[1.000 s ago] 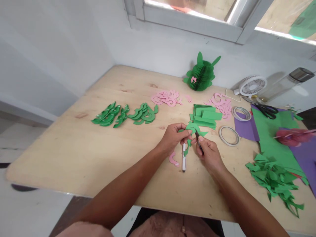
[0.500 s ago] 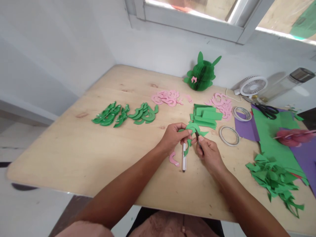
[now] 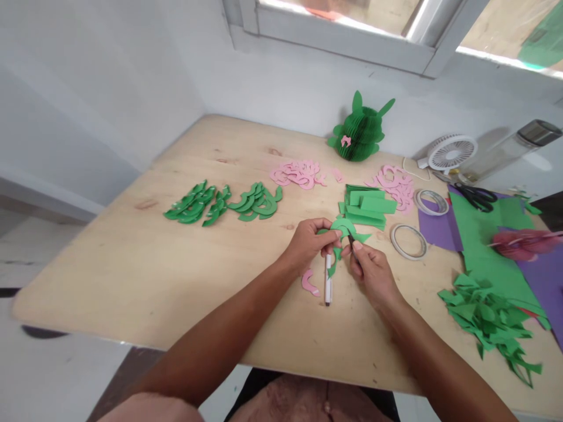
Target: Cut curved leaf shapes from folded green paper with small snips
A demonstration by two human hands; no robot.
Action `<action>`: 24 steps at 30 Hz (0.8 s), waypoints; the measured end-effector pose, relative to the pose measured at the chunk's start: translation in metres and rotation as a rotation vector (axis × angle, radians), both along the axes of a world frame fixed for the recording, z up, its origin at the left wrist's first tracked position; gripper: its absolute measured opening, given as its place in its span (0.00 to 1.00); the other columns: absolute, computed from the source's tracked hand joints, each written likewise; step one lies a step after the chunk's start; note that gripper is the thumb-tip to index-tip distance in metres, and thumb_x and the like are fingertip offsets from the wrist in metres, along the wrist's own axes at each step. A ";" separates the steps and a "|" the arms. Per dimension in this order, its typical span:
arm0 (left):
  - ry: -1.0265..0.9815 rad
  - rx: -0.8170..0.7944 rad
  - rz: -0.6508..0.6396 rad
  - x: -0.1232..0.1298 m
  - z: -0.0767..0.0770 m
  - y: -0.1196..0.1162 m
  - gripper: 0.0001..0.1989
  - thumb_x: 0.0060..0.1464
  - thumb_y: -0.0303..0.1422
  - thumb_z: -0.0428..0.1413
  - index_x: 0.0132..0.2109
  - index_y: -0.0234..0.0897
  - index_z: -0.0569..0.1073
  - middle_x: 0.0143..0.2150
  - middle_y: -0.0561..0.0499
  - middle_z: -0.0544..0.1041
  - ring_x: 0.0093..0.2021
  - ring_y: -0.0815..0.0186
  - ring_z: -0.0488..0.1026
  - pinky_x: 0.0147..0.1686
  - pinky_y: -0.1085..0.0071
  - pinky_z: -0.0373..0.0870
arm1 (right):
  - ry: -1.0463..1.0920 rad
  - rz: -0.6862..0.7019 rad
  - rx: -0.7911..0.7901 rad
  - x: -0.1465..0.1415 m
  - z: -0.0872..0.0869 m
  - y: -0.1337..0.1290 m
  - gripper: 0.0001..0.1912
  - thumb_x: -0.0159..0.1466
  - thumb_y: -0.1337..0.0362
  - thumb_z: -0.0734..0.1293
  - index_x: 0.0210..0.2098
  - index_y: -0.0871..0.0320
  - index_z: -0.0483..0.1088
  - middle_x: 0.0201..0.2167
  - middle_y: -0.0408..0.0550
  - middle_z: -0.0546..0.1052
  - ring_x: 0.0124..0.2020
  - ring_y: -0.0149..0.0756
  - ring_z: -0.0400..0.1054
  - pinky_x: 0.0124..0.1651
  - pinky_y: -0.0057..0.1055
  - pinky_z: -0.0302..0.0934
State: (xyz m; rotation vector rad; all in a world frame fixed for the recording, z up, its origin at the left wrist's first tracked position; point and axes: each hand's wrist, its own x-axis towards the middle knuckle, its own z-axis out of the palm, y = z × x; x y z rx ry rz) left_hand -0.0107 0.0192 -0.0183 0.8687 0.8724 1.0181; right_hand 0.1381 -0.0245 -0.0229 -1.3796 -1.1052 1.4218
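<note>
My left hand (image 3: 313,239) pinches a curved piece of green paper (image 3: 343,226) between thumb and fingers. In my right hand (image 3: 372,267) is a small pair of dark scissors (image 3: 350,239), closed in by the fingers, with the tip at the inner edge of the green paper. Below the hands a white marker (image 3: 328,287) lies on the table, and a green scrap (image 3: 332,269) is beside its upper part. Left of the marker rests a curved pink paper piece (image 3: 309,283). Just beyond the hands sits a stack of folded green paper (image 3: 369,204).
Green arc cutouts (image 3: 257,203) and pink cutouts (image 3: 295,174) lie farther left. A green paper figure (image 3: 358,135) stands at the wall. Tape rolls (image 3: 408,242), black scissors (image 3: 477,197), a white fan (image 3: 451,152), a bottle (image 3: 505,153) and green scraps (image 3: 486,316) occupy the right side.
Both hands stay in nearly the same place. The scissors and the green paper have shifted only very slightly.
</note>
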 end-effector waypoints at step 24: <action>0.068 0.001 0.004 -0.002 0.003 -0.001 0.11 0.43 0.36 0.59 0.24 0.33 0.68 0.19 0.53 0.71 0.15 0.76 0.61 0.16 0.78 0.55 | -0.031 -0.019 -0.004 -0.004 0.001 0.000 0.22 0.58 0.46 0.63 0.26 0.61 0.69 0.09 0.32 0.52 0.12 0.23 0.41 0.16 0.25 0.34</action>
